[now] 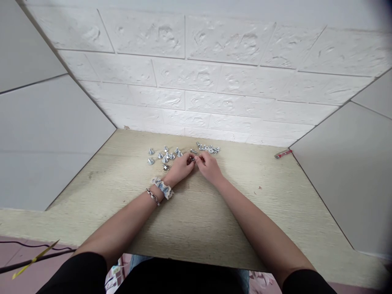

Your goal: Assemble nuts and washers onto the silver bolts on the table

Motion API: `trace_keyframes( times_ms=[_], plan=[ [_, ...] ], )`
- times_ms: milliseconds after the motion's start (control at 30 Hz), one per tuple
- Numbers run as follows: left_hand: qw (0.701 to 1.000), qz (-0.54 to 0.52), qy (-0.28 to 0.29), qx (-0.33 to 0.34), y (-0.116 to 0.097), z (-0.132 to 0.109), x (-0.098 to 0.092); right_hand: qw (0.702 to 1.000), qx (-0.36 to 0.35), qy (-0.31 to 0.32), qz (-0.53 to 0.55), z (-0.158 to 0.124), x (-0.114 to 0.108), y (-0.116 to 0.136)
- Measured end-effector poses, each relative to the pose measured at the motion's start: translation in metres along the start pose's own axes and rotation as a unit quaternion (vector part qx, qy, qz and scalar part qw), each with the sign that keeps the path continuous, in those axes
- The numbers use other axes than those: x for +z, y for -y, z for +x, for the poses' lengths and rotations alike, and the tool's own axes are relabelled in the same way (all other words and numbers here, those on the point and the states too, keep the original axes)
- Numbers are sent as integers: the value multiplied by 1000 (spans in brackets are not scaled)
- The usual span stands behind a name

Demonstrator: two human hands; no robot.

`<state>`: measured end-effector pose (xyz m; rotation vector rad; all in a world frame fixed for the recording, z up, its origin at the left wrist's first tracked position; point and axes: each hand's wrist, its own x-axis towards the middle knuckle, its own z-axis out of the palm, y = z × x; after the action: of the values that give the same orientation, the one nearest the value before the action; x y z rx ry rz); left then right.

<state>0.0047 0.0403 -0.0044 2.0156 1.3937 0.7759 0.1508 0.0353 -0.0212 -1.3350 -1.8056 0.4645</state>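
My left hand (181, 167) and my right hand (208, 166) meet near the middle of the wooden table. Their fingers are pinched around a small metal bolt (192, 159), mostly covered by the fingertips. Left of my hands stand several silver bolts with washers (165, 159). Just beyond my fingers lies a single bolt (193, 151). A cluster of loose bolts, nuts and washers (210, 150) sits behind my right hand.
A red and grey tool (283, 153) lies at the table's right back corner. White brick-patterned wall (200, 73) rises behind the wooden table (190, 216), with grey panels at both sides. Cables and a yellow tie (36, 258) show at lower left.
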Motion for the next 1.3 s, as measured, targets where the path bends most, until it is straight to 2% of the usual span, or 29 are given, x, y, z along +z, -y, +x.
trace_keyframes(
  times_ms=[233,433,633,833,1133,1300],
  plan=[
    [1000,-7,-6,-12,-3,0,-2,997,-65,30,42,0,1,-3],
    [1000,-4,-11,-17,-1,0,0,998,-51,18,44,1,3,-6],
    [1000,1,12,14,0,-1,1,1000,-13,8,23,1,0,-3],
    [1000,6,16,17,-2,-3,2,1000,10,6,10,2,0,-2],
    [1000,-13,-3,-14,-2,-1,-2,998,13,50,39,0,-2,3],
    [1000,-16,-5,-13,-2,0,-2,998,5,48,32,0,-2,1]
  ],
)
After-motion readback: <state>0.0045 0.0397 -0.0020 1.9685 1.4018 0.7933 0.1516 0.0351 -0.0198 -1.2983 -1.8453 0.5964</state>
